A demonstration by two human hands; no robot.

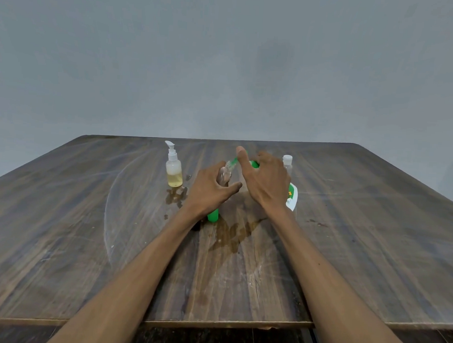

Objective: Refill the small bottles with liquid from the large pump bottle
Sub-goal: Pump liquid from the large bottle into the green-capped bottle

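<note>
The left hand (210, 186) has its fingers curled round a small clear bottle (224, 174), holding it tilted with its neck up against the green spout of the large pump bottle (291, 198). The right hand (265, 177) sits on top of that pump, fingers spread and fairly straight, pressing rather than clasping; most of the big bottle is hidden behind it, only the label and a bit of green showing. A green cap or tube (213, 214) pokes out below the left wrist; I cannot tell whether it is held or just lying there.

The worry is plain from the table (361, 231): there are already wet patches (236, 233) in front of the hands and more by the small pump bottle (173, 168) with yellowish liquid off to the left. If the neck slips off the spout during a press, more goes on the wood. A hard push could also tip the big bottle, since nothing steadies its base. Wet fingers make the small bottle slippery. Another capped small bottle (287, 162) stands just behind the right hand and could get knocked.
</note>
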